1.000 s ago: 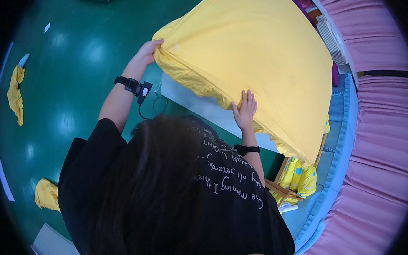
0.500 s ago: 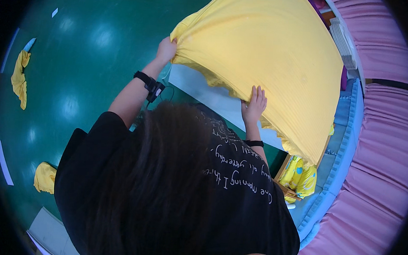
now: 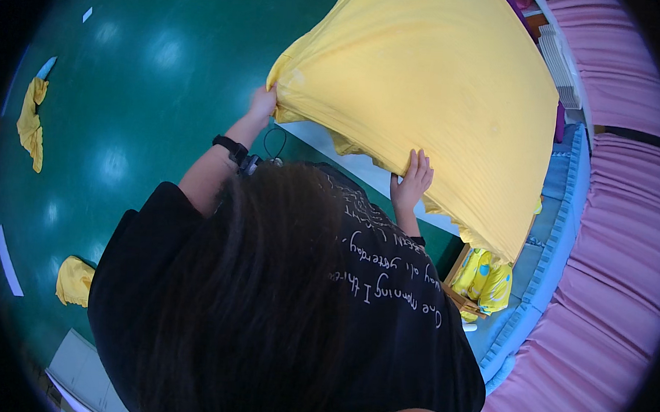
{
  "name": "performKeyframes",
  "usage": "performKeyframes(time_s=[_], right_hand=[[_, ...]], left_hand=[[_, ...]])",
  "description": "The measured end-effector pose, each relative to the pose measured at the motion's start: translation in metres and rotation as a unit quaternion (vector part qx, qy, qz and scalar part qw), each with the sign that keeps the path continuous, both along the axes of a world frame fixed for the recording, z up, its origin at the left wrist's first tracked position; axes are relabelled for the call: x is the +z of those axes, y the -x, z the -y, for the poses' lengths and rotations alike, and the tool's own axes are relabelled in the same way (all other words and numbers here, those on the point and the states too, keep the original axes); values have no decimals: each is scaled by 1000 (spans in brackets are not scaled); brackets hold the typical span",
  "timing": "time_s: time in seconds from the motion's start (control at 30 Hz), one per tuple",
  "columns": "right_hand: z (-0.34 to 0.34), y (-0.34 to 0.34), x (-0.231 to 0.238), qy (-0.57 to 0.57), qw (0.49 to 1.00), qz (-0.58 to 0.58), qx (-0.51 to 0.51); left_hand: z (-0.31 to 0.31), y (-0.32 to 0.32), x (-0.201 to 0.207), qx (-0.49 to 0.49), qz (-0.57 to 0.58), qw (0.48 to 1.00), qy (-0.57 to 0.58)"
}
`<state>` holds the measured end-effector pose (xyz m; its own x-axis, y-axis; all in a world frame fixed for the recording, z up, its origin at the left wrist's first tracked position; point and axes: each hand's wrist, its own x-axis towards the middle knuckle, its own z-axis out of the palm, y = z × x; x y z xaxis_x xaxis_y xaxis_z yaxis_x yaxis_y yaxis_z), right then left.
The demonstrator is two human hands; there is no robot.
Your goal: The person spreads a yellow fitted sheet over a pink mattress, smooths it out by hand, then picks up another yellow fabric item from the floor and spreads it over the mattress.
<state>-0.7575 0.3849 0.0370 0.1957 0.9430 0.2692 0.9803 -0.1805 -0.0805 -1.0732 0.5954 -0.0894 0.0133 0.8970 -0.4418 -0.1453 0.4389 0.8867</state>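
Yellow sheet (image 3: 431, 78) fills my upper centre frame.
I see the left hand (image 3: 262, 104) gripping its left corner; the right hand (image 3: 413, 183) lies at its lower edge, fingers outstretched.

Wide fisheye view is being taken from head-worn camera, aimed steeply down; hair (image 3: 260, 291) and black shirt (image 3: 412, 357) are being caught very near, yellow sheet (image 3: 431, 78) farther off, green floor (image 3: 142, 131) beyond.

Left hand (image 3: 263, 104) gripping, left forearm (image 3: 207, 177) outstretched, right hand (image 3: 413, 180) flattened, fingers (image 3: 421, 163) extended
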Motion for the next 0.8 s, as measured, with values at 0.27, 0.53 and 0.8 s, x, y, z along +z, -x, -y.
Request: performKeyframes(time_s=[0.27, 0.53, 0.8], right_hand=[[-1, 1, 1, 8, 1000, -13, 6], [0, 2, 8, 5, 999, -37, -15], [17, 13, 4, -113, 982, -141, 62]], left_hand=[[7, -22, -16, 63, -71, 994, -58], [9, 26, 30, -145, 288, 944, 74], [18, 37, 51, -241, 325, 912, 67]])
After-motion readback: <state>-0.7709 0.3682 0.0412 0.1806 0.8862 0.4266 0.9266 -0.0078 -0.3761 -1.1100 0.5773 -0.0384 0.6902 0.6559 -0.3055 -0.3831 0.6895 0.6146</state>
